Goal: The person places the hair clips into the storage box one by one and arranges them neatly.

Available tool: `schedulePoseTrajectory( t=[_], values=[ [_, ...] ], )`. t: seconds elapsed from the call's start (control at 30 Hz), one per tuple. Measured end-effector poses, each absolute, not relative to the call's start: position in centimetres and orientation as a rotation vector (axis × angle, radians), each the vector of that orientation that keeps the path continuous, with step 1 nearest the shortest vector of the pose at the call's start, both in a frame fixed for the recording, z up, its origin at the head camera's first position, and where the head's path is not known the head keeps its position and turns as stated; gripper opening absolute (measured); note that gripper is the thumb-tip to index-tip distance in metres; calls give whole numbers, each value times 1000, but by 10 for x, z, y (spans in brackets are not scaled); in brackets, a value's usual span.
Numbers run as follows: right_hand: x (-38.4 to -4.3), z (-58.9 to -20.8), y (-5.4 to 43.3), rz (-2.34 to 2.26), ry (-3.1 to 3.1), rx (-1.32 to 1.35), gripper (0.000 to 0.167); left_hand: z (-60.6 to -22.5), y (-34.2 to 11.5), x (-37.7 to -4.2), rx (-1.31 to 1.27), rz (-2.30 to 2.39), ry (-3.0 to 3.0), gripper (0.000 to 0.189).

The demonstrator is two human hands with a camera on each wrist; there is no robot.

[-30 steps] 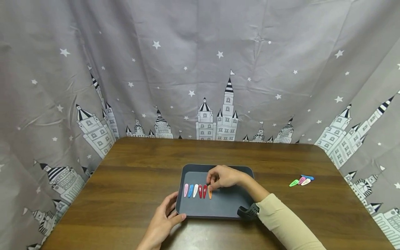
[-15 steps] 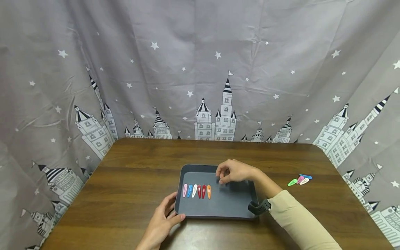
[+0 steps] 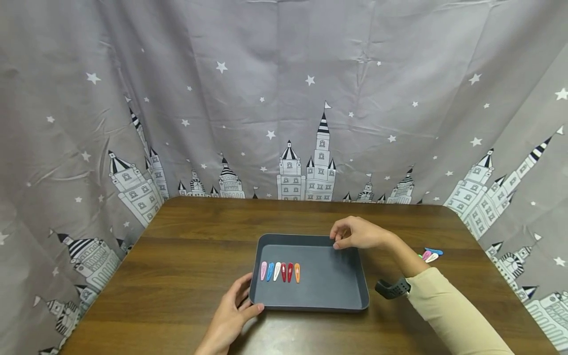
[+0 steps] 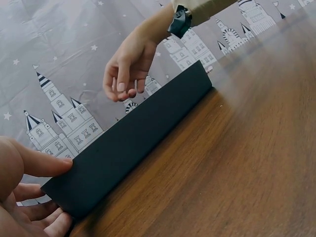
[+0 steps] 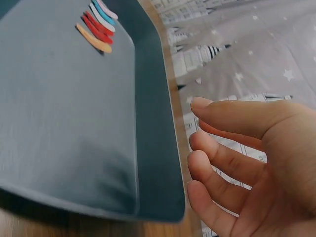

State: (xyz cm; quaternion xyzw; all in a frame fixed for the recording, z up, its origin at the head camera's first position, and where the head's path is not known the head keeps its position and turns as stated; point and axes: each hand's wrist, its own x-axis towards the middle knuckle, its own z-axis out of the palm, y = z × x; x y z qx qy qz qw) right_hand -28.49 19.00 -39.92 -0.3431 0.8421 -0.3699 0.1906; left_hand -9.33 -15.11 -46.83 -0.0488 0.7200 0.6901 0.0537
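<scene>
A dark grey rectangular tray (image 3: 330, 283) lies on the wooden table. My left hand (image 3: 228, 310) grips its near left corner; in the left wrist view the thumb (image 4: 52, 167) lies on the rim, with fingers curled under the corner. Inside the tray, a row of snap hair clips runs left to right: pink (image 3: 264, 270), blue (image 3: 269, 271), white (image 3: 277, 271), two red (image 3: 290, 272) and orange (image 3: 297, 273). Above the far right corner hovers my right hand (image 3: 359, 232), fingers loosely bent and holding nothing.
On the table right of the tray lies a small pile of clips: white (image 3: 432, 258), pink (image 3: 426, 255), blue (image 3: 434, 251) and a green one mostly behind my right forearm. A grey curtain (image 3: 213, 123) with castles hangs behind the table (image 3: 186, 256).
My right hand has let go of the orange clip, leaving it at the row's right end, then risen and moved right to the tray's far corner. The left hand stays put.
</scene>
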Motion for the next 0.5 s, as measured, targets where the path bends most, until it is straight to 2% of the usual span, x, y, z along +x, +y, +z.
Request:
schedulePoseTrajectory(
  t=[0.5],
  values=[
    [-285,-394,242,-1021,2509,-849,24,-471,-152,-93,-143,2125,2163,78]
  ],
)
